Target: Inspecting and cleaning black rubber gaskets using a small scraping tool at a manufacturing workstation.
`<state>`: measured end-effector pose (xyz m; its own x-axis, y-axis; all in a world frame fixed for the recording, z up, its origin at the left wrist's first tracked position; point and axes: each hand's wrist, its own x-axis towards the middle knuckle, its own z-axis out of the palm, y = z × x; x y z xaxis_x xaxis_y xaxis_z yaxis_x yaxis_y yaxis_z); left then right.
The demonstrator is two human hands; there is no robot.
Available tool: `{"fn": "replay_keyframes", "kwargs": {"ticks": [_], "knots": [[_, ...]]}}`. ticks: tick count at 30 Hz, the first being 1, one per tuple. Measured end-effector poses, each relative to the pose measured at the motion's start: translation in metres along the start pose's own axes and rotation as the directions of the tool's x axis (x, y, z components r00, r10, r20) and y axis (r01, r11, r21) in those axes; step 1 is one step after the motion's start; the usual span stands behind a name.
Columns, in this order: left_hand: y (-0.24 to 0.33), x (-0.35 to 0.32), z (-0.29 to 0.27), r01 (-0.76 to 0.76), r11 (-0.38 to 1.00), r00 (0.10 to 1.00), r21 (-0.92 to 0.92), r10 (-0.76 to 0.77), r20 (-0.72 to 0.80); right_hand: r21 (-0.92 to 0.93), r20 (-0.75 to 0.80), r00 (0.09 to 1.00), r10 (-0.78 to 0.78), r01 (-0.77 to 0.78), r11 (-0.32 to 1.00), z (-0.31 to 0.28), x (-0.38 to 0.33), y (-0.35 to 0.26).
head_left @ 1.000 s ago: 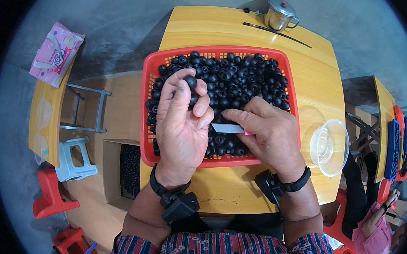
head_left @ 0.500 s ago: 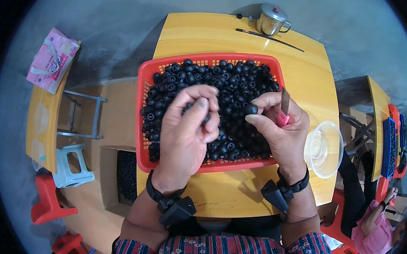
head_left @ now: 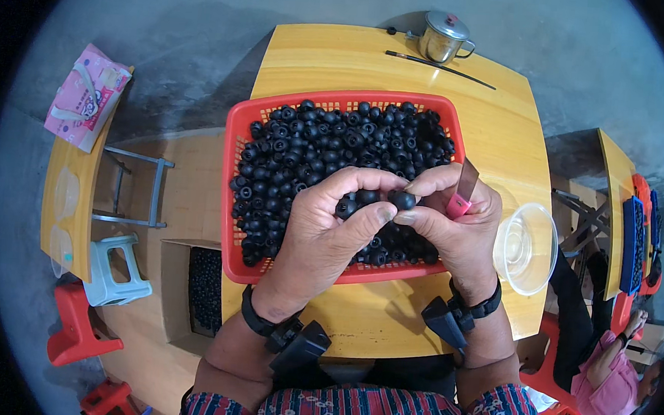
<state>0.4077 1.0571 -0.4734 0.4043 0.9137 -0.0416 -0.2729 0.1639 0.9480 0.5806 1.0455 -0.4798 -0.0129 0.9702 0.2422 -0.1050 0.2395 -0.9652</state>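
A red plastic basket (head_left: 236, 142) full of small black rubber rings sits on a yellow wooden table (head_left: 401, 75). My left hand (head_left: 323, 233) hovers over the basket's near half and pinches a black ring (head_left: 402, 200) between thumb and fingers. My right hand (head_left: 456, 226) meets it at that same ring and also holds a small blade with a pink handle (head_left: 462, 194), its blade pointing up. Both wrists wear black bands with devices.
A clear plastic bowl (head_left: 527, 248) stands right of the basket. A metal lidded mug (head_left: 443, 36) and a thin dark stick (head_left: 439, 68) lie at the table's far edge. A cardboard box (head_left: 204, 287) of black rings sits on the floor at left. Another person sits at lower right.
My hands have come together over the basket's near side. The right hand turned the pink-handled blade upright, and both hands now pinch one black ring between them.
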Motion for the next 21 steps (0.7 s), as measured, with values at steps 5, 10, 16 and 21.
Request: {"fn": "replay_keyframes", "kwargs": {"ticks": [5,10,16,21], "knots": [[-0.008,0.000,-0.001,-0.037,0.999,0.999,0.033,0.037,0.020,-0.002,0.013,1.000,-0.009,0.009,1.000,-0.001,-0.002,0.004],[-0.007,-0.001,-0.001,0.053,0.997,0.998,-0.052,-0.051,0.036,0.014,0.003,1.000,-0.006,0.006,1.000,-0.001,-0.002,0.002],[-0.001,0.001,-0.001,0.091,0.989,0.994,-0.119,-0.082,0.074,-0.125,0.075,0.995,-0.065,0.074,0.989,-0.004,0.002,0.002],[0.003,0.002,-0.006,0.119,0.976,0.986,-0.180,-0.094,0.139,-0.298,0.131,0.980,-0.147,0.180,0.937,-0.003,0.009,-0.006]]}}
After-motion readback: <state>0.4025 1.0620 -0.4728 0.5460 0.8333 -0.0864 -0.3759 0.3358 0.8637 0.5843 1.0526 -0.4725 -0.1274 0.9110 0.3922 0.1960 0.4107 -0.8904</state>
